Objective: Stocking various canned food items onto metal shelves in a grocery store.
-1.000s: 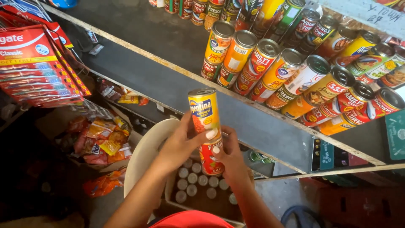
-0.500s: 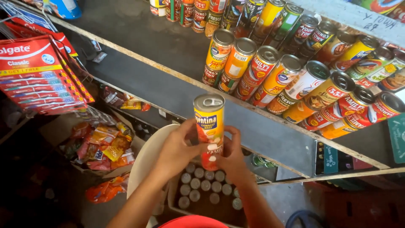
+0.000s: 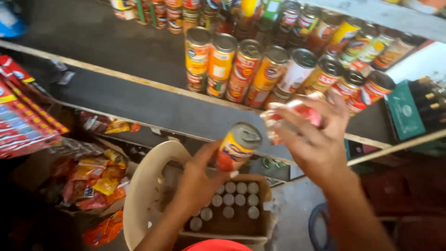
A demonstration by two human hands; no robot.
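Note:
My left hand (image 3: 197,179) grips an orange and yellow tin can (image 3: 237,148) with a silver pull-tab lid, held below the shelf edge. Up by the can row, my right hand (image 3: 312,137) holds a red and white tin can (image 3: 292,114) tilted on its side, blurred by motion. Behind both hands, tin cans in two layers (image 3: 260,69) stand in a row on the dark shelf (image 3: 153,109). Below my hands sits an open cardboard box (image 3: 234,204) with several can tops showing.
A cream plastic chair (image 3: 144,186) carries the box. Snack packets in clear wrap (image 3: 93,181) pile at lower left. Red toothpaste cartons (image 3: 23,116) hang at the left. A green crate with dark bottles (image 3: 413,109) stands at the right, more cans (image 3: 162,9) on the shelf above.
The two stacked cans have been split. My right hand carried the red one up and right toward the shelf row; my left keeps the orange one lower.

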